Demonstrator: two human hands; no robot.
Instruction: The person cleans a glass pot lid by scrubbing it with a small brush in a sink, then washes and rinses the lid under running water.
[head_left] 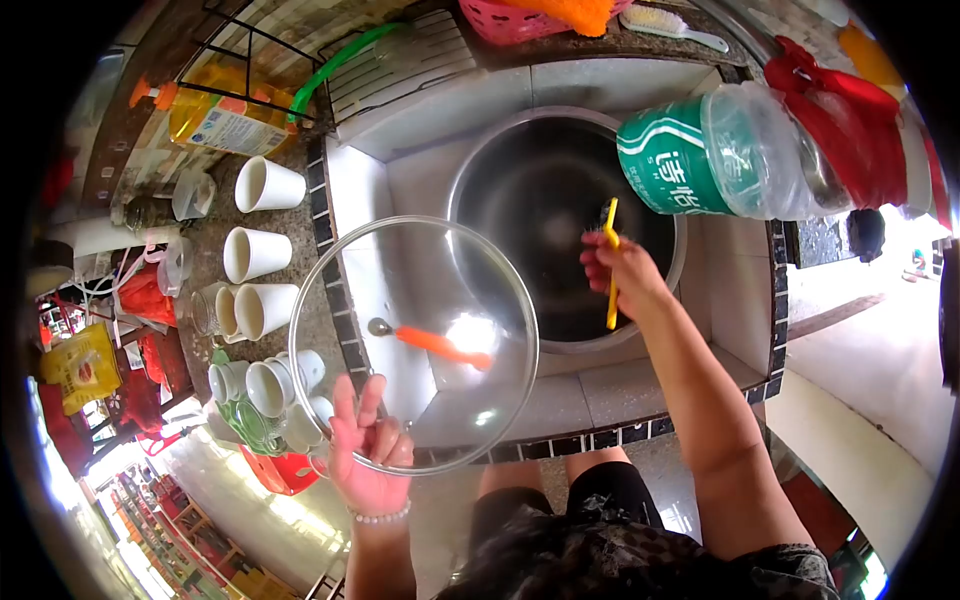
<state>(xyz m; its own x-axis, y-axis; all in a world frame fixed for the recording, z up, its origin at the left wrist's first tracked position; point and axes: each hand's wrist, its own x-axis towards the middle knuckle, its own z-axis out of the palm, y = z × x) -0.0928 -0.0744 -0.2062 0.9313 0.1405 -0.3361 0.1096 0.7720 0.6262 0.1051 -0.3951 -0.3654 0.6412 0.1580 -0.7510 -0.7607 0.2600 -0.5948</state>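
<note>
My left hand (370,450) grips the lower rim of a large clear round glass bowl (505,420), tilted over the sink's left edge. An orange-handled tool with a small metal head (440,345) shows within the bowl's outline; whether it lies inside or behind the glass, I cannot tell. In my right hand (625,270), held above the big dark metal basin (465,185), is a thin yellow-handled brush (612,300) with a dark head pointing away from me. The fingers close around its handle. The basin sits in the tiled sink (715,300).
White cups (262,254) and several other cups line the left counter, near a yellow liquid bottle (225,110). A green-labelled clear plastic tub (670,160) overhangs the sink's right. Behind are a pink basket (505,22) and a white scrub brush (670,25).
</note>
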